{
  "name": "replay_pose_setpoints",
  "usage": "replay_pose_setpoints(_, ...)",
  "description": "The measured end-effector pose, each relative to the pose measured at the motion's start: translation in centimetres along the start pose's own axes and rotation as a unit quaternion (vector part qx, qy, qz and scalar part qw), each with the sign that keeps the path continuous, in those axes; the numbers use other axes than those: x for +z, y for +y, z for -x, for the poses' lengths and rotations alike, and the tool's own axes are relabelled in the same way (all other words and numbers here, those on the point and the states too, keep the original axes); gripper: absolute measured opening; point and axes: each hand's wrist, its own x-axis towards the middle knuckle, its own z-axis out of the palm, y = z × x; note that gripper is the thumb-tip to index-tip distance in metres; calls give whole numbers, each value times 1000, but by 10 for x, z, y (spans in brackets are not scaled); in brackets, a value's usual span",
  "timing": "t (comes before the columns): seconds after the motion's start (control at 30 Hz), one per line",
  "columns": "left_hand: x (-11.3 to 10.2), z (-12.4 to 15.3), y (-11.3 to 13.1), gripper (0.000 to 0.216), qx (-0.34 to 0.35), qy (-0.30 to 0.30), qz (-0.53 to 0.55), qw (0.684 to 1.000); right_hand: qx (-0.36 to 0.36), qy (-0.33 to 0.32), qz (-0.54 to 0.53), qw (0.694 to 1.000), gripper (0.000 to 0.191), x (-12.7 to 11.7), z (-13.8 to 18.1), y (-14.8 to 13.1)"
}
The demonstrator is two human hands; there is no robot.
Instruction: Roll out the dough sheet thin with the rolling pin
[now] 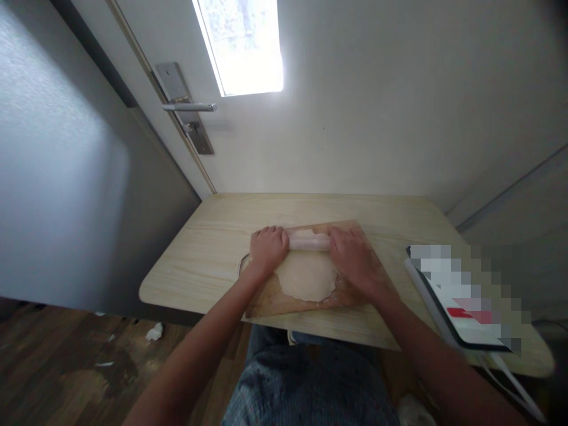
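Note:
A pale rolling pin (309,241) lies crosswise over a flat sheet of dough (307,276). My left hand (270,247) is closed around the pin's left end, and my right hand (350,253) grips its right end. Under the dough is a wooden cutting board (270,305) with a metal ring handle at its left side. The dough's near edge is uneven, and a little of it shows beyond the pin. Both hands cover the ends of the pin.
The board rests on a light wood table (186,266) against a white door with a metal handle (189,107). A tablet (461,316), partly blurred out, lies at the right with a white cable (510,378). Crumpled paper (154,332) is on the floor.

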Motion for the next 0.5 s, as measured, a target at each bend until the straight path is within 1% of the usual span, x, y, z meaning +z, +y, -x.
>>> replay_pose_setpoints(0.13, -2, 18, 0, 38, 28, 29, 13, 999, -31, 56, -18, 998, 41, 10, 19, 2)
replay_pose_setpoints(0.27, -2, 26, -1, 38, 30, 34, 19, 999, -44, 99, -47, 993, 42, 21, 26, 4)
replay_pose_setpoints(0.4, -1, 21, 0, 37, 23, 31, 14, 999, -55, 99, -72, 991, 43, 22, 23, 8)
replay_pose_setpoints(0.5, 2, 13, 1, 36, 14, 37, 8, 999, -41, 82, -77, 993, 43, 17, 15, 8)
